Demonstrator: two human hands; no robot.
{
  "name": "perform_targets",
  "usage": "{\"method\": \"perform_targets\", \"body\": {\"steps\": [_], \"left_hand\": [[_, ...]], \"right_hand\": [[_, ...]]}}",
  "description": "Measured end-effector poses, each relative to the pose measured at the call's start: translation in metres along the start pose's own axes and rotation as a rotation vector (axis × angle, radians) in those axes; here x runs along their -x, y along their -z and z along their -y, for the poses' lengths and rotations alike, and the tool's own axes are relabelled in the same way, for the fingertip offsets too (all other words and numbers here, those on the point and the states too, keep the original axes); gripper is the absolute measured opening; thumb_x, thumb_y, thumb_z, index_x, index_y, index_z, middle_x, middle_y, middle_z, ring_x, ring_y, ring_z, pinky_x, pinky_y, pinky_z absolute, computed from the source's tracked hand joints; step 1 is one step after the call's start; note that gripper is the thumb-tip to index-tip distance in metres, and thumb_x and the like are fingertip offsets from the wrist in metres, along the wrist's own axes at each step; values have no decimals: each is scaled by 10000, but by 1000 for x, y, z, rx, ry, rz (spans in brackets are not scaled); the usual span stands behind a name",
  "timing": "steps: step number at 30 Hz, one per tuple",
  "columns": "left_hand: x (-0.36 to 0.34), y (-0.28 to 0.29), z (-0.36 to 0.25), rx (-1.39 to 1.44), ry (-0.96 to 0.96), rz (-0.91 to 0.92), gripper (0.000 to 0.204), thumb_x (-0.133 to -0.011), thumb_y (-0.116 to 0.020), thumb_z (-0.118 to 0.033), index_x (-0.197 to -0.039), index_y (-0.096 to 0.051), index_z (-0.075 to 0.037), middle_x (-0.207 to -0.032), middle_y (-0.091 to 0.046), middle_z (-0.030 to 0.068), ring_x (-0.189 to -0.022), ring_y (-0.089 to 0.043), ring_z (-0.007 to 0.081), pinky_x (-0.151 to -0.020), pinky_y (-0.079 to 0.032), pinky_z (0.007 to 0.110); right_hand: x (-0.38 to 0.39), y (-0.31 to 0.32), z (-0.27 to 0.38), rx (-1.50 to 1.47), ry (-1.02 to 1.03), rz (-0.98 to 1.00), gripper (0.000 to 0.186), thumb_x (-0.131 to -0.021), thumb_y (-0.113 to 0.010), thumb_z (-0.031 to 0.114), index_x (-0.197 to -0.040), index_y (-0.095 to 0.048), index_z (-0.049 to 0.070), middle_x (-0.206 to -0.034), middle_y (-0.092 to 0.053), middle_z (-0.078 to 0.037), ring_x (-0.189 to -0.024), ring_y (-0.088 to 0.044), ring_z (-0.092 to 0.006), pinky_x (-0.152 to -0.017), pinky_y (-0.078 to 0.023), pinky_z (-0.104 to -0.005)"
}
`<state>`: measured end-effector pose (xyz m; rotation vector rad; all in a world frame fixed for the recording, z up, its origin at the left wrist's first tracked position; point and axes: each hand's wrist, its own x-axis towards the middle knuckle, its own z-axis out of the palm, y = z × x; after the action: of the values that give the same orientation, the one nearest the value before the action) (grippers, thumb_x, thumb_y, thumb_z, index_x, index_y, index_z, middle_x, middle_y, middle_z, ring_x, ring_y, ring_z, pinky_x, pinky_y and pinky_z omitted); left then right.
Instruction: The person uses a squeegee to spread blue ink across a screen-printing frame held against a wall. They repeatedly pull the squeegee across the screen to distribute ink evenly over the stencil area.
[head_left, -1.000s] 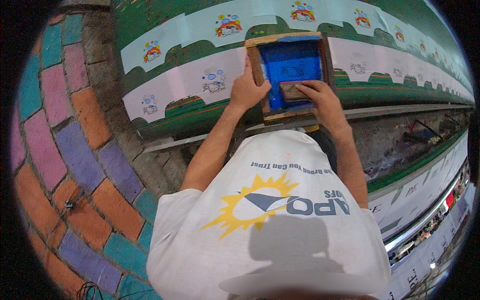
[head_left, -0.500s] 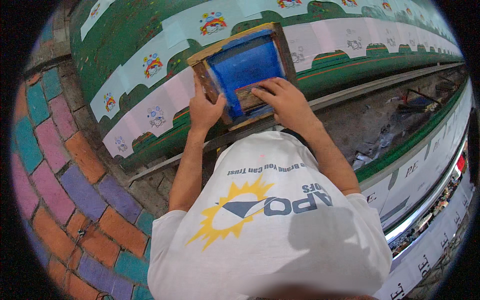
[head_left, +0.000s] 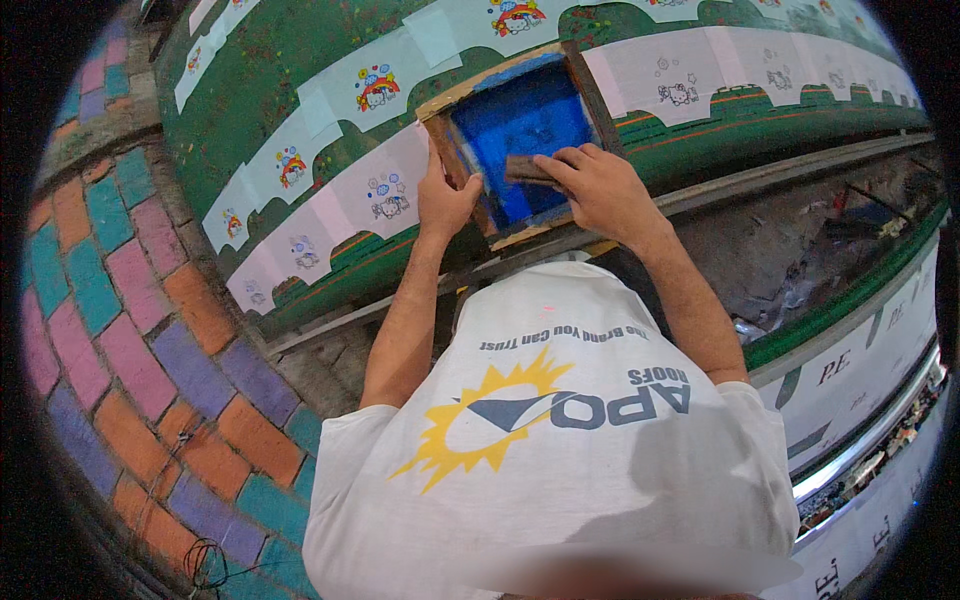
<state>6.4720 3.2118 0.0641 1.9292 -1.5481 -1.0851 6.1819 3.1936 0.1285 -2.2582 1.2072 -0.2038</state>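
A wooden screen-printing frame (head_left: pixel 594 95) with blue mesh (head_left: pixel 505 115) lies over a row of pale pink cut pieces (head_left: pixel 345 205) on a green table. My left hand (head_left: pixel 447 203) grips its left rail, index finger stretched along the wood and thumb on the inner side. In my right hand (head_left: pixel 608 190) is a wooden squeegee (head_left: pixel 530 170), pinched between thumb and fingers over the mesh's lower right part. Whether its blade touches the mesh I cannot tell. Pink pieces left of the frame carry line prints with blue spots; those to its right show dark outlines only.
Farther back, a row of pale blue pieces (head_left: pixel 325 100) bears colourful rainbow prints. A metal rail (head_left: pixel 700 210) edges the table's near side. Beyond a gap with litter stands a second table (head_left: pixel 850 370) with white printed sheets. Coloured paving bricks (head_left: pixel 140 275) cover the floor at left.
My right hand has lifted the squeegee from near the frame's near rail to farther up the mesh and tilted it. My left hand keeps its hold. The whole view has shifted slightly.
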Motion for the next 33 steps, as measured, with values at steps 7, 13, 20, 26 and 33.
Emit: {"method": "perform_targets", "body": {"steps": [7,13,20,26,33], "left_hand": [[-2,-3,1,42,-39,-13,1057,-867,-814,-179,-1731,-234,0,-1378,-731,242,-1211,-757,336,-1029,-593,420],[1,-3,4,25,-29,4,1055,-876,-804,-207,-1726,-223,21,-1382,-725,276,-1235,-746,379,-1062,-579,440],[-2,-3,5,46,25,25,1021,-871,-809,-232,-1719,-278,-26,-1324,-755,254,-1200,-757,383,-1061,-579,451],[-1,-2,2,29,91,42,998,-871,-803,-222,-1723,-303,-79,-1291,-776,236,-1172,-771,387,-1044,-593,467],[-1,0,2,17,39,33,1035,-862,-801,-301,-1709,-286,-2,-1282,-764,280,-1151,-766,446,-1041,-596,492]], "right_hand": [[-6,-10,8,-17,59,0,515,-904,-722,159,-1411,-667,91,-1180,-726,-119,-1105,-700,-340,-942,-600,-470],[4,-4,4,27,205,22,501,-897,-723,80,-1396,-686,119,-1224,-727,-121,-1154,-691,-345,-1010,-575,-467],[-68,10,-27,-60,129,-4,556,-886,-729,-7,-1410,-707,179,-1342,-722,-109,-1262,-669,-349,-1091,-562,-464],[-104,13,-31,28,87,43,619,-874,-720,-57,-1444,-696,182,-1385,-708,-112,-1301,-655,-355,-1137,-544,-462],[-18,7,8,20,65,129,564,-885,-681,-82,-1408,-710,129,-1395,-704,-102,-1302,-654,-357,-1109,-548,-461]]}}
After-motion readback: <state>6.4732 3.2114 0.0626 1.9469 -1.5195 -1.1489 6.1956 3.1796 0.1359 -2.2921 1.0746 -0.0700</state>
